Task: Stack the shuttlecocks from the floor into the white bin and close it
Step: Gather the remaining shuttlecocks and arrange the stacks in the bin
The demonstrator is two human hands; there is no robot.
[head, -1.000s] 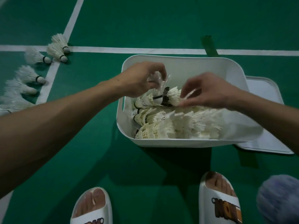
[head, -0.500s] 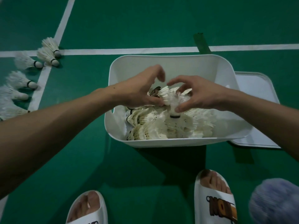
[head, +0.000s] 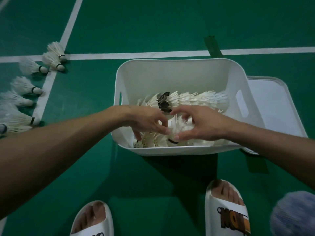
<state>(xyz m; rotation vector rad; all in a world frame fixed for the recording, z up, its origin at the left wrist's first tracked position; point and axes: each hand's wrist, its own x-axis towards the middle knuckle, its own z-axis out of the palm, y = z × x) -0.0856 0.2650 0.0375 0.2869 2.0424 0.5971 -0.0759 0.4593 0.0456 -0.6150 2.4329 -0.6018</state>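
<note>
The white bin (head: 172, 75) stands open on the green floor and holds rows of stacked white shuttlecocks (head: 197, 99), one with dark feathers (head: 163, 103). Both hands are down inside the bin near its front wall. My right hand (head: 204, 125) is closed around a white shuttlecock (head: 177, 128), its black-banded cork pointing at the front row. My left hand (head: 148, 121) rests with fingers spread on the stacked shuttlecocks beside it, fingertips nearly touching the right hand. Several loose shuttlecocks (head: 30, 68) lie on the floor at the left. The white lid (head: 272, 106) lies flat to the right of the bin.
White court lines (head: 136, 55) cross the floor behind and left of the bin. My feet in white sandals (head: 226, 212) stand just in front of it. A blurred blue-grey object (head: 293, 217) fills the bottom right corner.
Both hands have dropped from above the pile to the bin's front side. The right hand took a shuttlecock and carried it down toward the front row.
</note>
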